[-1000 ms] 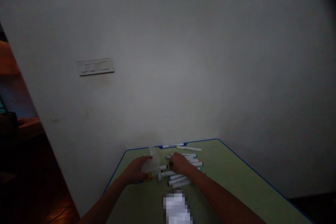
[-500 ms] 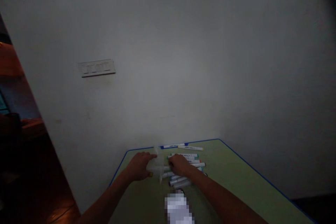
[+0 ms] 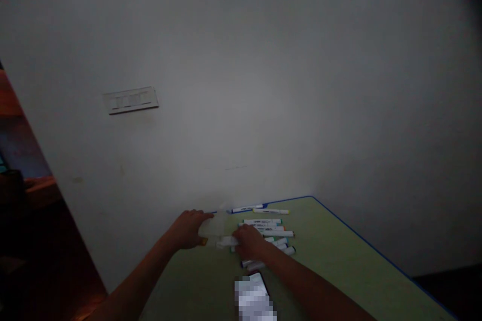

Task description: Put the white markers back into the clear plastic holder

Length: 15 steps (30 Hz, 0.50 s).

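My left hand (image 3: 190, 230) is wrapped round a translucent plastic case (image 3: 214, 225) with a yellow-orange marker end showing at its lower left. My right hand (image 3: 248, 242) pinches a white marker (image 3: 227, 241), whose far end lies at the mouth of the case. Several white markers (image 3: 276, 233) with coloured ends lie in a loose row beneath and to the right of my right hand. Farther back, a yellow-tipped marker (image 3: 271, 211) and a blue-ended marker (image 3: 247, 208) rest near the table's back edge.
The green table (image 3: 339, 261) has a blue edge and stands against a grey wall. A phone (image 3: 256, 298) with a blurred screen lies near the front. A switch plate (image 3: 131, 100) is fixed to the wall at the left.
My left hand and the case have shifted left and tilted. My right hand has moved slightly left and down, with the white marker now at the case.
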Each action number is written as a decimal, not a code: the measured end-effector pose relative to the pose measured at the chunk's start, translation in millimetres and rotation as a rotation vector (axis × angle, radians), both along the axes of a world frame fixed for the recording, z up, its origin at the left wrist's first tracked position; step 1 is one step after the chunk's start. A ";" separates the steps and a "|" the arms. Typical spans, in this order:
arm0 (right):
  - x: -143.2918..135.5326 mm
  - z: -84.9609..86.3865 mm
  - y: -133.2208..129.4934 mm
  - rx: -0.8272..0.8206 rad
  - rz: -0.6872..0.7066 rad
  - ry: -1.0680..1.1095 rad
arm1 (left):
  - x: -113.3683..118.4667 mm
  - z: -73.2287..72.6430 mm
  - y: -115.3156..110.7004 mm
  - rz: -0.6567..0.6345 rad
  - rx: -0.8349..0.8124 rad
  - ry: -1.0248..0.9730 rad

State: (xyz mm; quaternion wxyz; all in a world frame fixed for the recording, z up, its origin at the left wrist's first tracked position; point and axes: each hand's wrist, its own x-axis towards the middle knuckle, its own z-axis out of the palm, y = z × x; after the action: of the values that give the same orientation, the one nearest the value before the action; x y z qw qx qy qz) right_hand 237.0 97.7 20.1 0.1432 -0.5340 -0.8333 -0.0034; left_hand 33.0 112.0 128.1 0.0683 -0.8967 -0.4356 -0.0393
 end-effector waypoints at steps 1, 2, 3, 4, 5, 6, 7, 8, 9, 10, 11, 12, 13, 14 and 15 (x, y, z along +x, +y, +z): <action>1.6 -1.5 0.0 -0.001 -0.007 -0.001 | -7.2 1.4 0.9 0.019 0.002 -0.012; 3.1 -3.2 0.1 -0.003 -0.012 -0.001 | -15.1 2.0 1.7 0.038 0.001 -0.029; 4.2 -4.9 0.5 -0.004 -0.016 0.000 | -23.5 1.5 2.5 0.061 -0.006 -0.055; 5.1 -6.6 1.1 -0.006 -0.021 0.001 | -31.9 0.0 3.0 0.090 -0.030 -0.143; 5.6 -8.2 1.8 -0.008 -0.026 0.002 | -40.1 -2.5 3.2 0.118 -0.050 -0.235; 5.8 -9.6 2.5 -0.010 -0.032 0.003 | -47.6 -5.7 3.0 0.144 -0.076 -0.332; 5.9 -10.9 3.1 -0.011 -0.037 0.005 | -54.2 -9.3 2.2 0.155 -0.114 -0.432; 5.8 -11.8 3.6 -0.011 -0.042 0.007 | -59.6 -12.9 1.0 0.164 -0.149 -0.531; 5.7 -12.6 3.9 -0.011 -0.046 0.009 | -63.6 -16.0 -0.7 0.177 -0.187 -0.617; 5.7 -13.1 3.9 -0.009 -0.049 0.012 | -66.3 -18.2 -2.7 0.195 -0.227 -0.684; 5.6 -13.4 3.8 -0.008 -0.051 0.015 | -67.6 -19.6 -4.8 0.219 -0.267 -0.730; 5.6 -13.4 3.5 -0.006 -0.052 0.017 | -67.8 -20.0 -6.7 0.246 -0.311 -0.757; 5.7 -13.3 3.2 -0.005 -0.051 0.020 | -67.1 -19.6 -8.4 0.274 -0.352 -0.776; 5.8 -13.0 2.8 -0.005 -0.050 0.022 | -65.8 -18.9 -9.6 0.299 -0.380 -0.802; 6.0 -12.5 2.4 -0.006 -0.048 0.025 | -64.2 -18.4 -10.5 0.319 -0.394 -0.839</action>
State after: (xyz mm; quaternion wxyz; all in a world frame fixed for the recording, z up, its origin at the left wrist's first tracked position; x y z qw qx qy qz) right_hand 242.9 100.2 7.5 0.1519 -0.5543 -0.8183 0.0022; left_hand -31.2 101.6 109.8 -0.2787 -0.7214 -0.5568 -0.3031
